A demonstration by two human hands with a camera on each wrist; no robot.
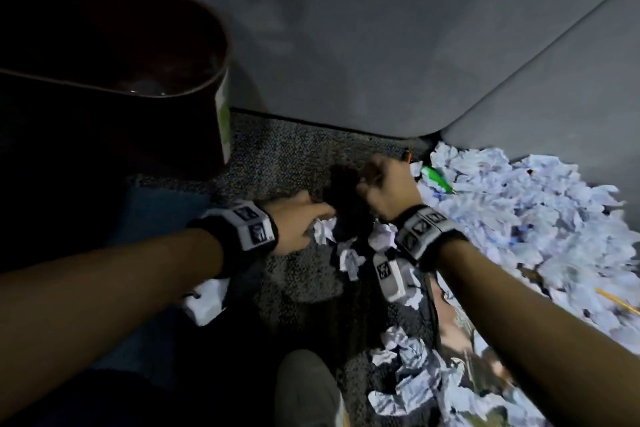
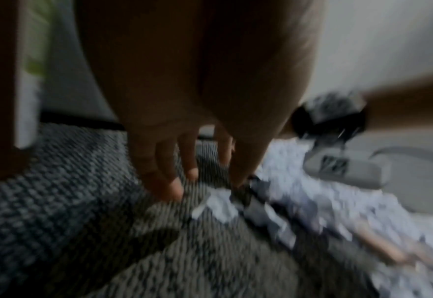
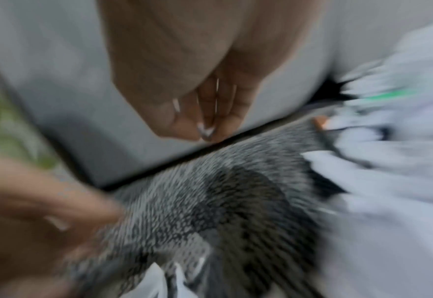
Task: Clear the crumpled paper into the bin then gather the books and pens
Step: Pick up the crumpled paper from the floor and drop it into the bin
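A heap of crumpled white paper [image 1: 519, 211] covers the carpet at the right, and loose balls [image 1: 349, 260] lie between my wrists. The dark bin [image 1: 221, 55] stands at the upper left. My left hand [image 1: 311, 215] hovers by a small paper ball [image 1: 323, 230]; in the left wrist view its fingers [image 2: 169, 187] hang straight and spread over the carpet, holding nothing. My right hand [image 1: 377, 177] is just right of it, its fingers [image 3: 205, 113] curled in with nothing seen in them. A green pen [image 1: 437, 178] and an orange pen tip [image 1: 408, 155] lie by the heap. A book cover [image 1: 450, 319] shows under paper.
A grey wall [image 1: 381, 45] with a dark skirting line closes the far side and the right corner. A yellow pencil [image 1: 616, 303] lies at the heap's right edge. A dark blue flat thing [image 1: 156, 208] lies below the bin. My shoe [image 1: 304, 388] is at the bottom.
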